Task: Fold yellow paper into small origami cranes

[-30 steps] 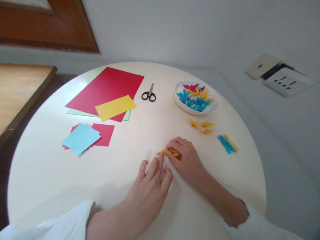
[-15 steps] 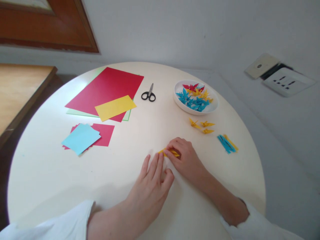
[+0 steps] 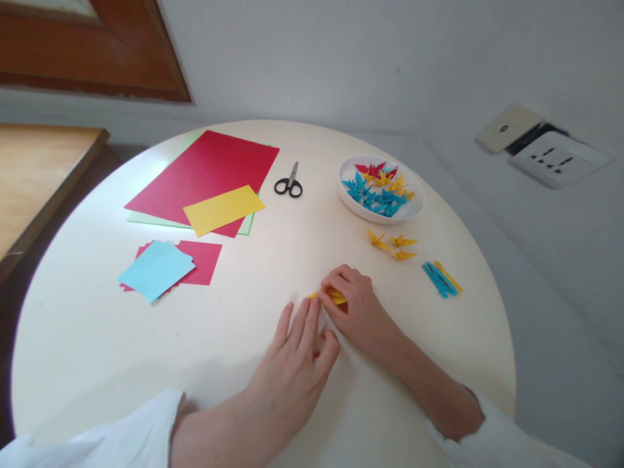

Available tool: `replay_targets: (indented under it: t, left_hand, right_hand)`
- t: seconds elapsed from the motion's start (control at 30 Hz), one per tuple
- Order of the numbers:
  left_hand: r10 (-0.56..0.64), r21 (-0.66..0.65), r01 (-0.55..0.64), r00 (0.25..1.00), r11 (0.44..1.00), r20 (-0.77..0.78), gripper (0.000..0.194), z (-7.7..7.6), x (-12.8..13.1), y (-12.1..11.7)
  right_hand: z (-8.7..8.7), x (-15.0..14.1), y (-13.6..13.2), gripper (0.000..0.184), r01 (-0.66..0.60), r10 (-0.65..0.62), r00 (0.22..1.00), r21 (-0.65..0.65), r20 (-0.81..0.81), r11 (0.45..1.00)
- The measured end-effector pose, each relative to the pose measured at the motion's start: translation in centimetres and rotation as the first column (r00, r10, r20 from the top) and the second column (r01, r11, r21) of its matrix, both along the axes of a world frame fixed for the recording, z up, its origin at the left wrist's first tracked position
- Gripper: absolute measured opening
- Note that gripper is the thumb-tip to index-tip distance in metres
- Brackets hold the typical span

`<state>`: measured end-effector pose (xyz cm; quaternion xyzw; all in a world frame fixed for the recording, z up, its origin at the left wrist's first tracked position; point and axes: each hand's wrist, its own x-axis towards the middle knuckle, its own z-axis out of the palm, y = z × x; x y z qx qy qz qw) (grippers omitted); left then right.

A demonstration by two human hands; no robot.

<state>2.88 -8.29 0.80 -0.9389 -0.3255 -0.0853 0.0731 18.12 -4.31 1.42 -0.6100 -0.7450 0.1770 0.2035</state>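
Note:
My right hand (image 3: 355,304) pinches a small folded piece of yellow paper (image 3: 337,296) low over the near middle of the round table (image 3: 244,273). Its thumb and fingers hide part of the folds. The fingers of my left hand (image 3: 296,364) are stretched out, and their tips press on the paper's left end; its thumb is bent to the side. Beyond my right hand stand three yellow folded paper cranes (image 3: 402,241).
A white dish (image 3: 361,211) at the back right holds blue, yellow and red cranes. Blue and yellow paper strips (image 3: 441,279) lie at right. Scissors (image 3: 289,185) rest at the back. To the left are red sheets (image 3: 214,172), a yellow rectangle (image 3: 224,209) and light blue squares (image 3: 158,268).
The fingers of my right hand have shifted slightly left along the yellow paper. My left hand stays almost in place. The whole view has moved very slightly.

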Motion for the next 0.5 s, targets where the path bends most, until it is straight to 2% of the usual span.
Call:
replay_targets:
  t: [0.27,0.5]
  left_hand:
    - [-0.017,-0.08,0.016,1.0,0.997,-0.022,0.03,0.04,0.09,0.31]
    - [-0.013,-0.051,0.012,1.0,0.999,-0.019,0.027,0.33,0.24,0.52]
  right_hand:
    - [0.01,0.08,0.05,0.01,0.01,-0.01,1.0,-0.001,-0.015,1.0]
    - [0.05,0.2,0.01,0.009,0.044,-0.041,0.997,0.045,-0.07,0.998]
